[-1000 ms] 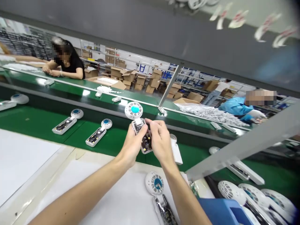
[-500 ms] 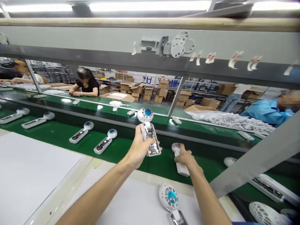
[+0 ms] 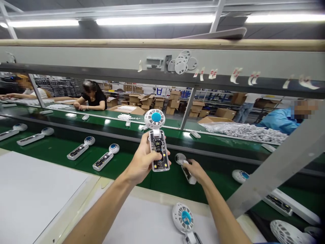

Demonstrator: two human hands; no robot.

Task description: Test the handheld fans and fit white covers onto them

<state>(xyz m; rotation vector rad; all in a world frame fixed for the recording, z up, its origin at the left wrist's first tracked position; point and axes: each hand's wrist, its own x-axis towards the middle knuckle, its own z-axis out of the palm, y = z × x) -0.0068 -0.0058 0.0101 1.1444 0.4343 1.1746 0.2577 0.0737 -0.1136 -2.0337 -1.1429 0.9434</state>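
My left hand (image 3: 143, 157) is closed on a white handheld fan (image 3: 159, 144), raised over the green belt. Its round head has a blue centre, and the open handle bares a dark circuit board under my thumb. On the right, my right hand (image 3: 195, 169) grips a second handheld fan (image 3: 187, 172) by its handle, low over the belt. That fan's head points away to the left, and part of its dark inside shows. A third fan (image 3: 183, 217) lies on the white worktop between my forearms, its lower end cut off by the frame.
Several open-handled fans (image 3: 103, 160) lie along the green belt (image 3: 142, 186) to the left. A slanted grey post (image 3: 274, 166) stands at the right, with more fans behind it. Beyond the belt, people (image 3: 92, 96) sit near heaps of small white parts (image 3: 243, 130).
My left hand's fan now stands more upright, its board facing me. My right hand has turned its fan from the plain white back so the dark inside shows. The view has tilted up.
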